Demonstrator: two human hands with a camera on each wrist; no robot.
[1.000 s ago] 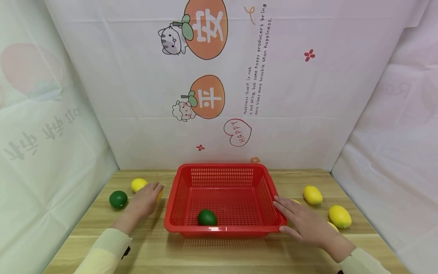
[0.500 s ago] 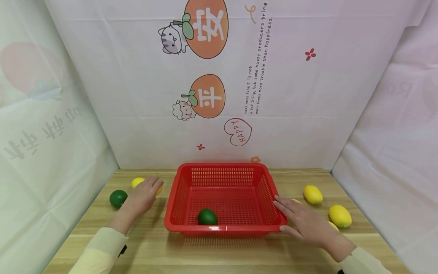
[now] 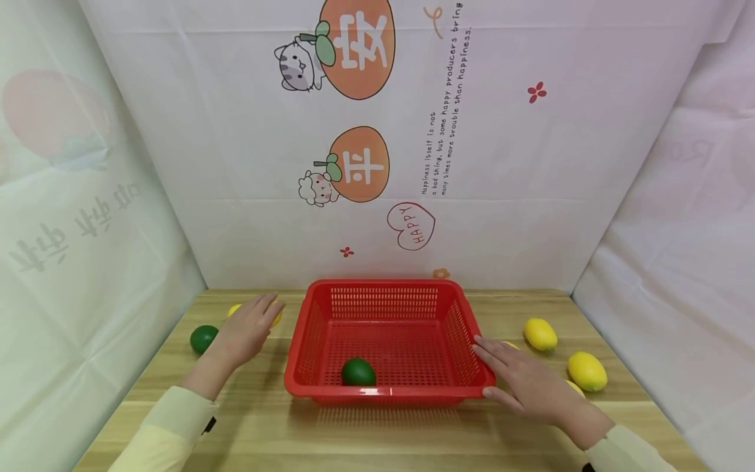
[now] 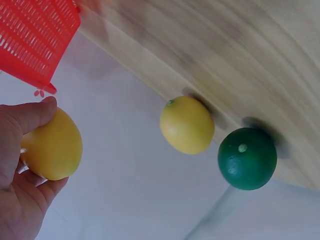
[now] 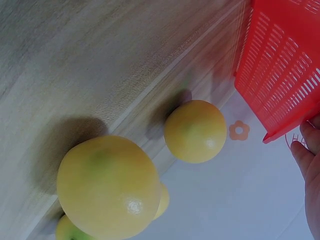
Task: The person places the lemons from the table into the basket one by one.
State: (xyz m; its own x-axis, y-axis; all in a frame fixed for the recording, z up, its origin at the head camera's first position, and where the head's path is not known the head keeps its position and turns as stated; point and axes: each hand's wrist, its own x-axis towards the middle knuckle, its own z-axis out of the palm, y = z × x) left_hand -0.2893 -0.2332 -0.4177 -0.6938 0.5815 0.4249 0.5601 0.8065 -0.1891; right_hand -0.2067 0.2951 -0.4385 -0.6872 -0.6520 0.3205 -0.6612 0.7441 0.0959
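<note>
Far left on the surface (image 3: 259, 446) there's a dark green fruit (image 3: 204, 339). Next to it is a yellow lemon (image 4: 187, 125), its little green tip facing up and left in the left wrist view.

Then the left grip (image 3: 250, 328) – curled around another one, the held lemon (image 4: 52, 144), thumb on one side and fingers on the other, spread only as wide as the fruit. It looks taller than wide in the left wrist view, but the hand covers part of it, so I can't tell the long axis or which end is which. It sits out at the fingertips, on the basket side, just left of the red basket (image 3: 383, 393) without touching.

Inside the basket: a second green fruit (image 3: 358, 372). The right grip (image 3: 527, 379) isn't clutching anything – fingers pretty straight, resting against the basket's right rim. More lemons (image 3: 587, 372) lie around and beyond it.
</note>
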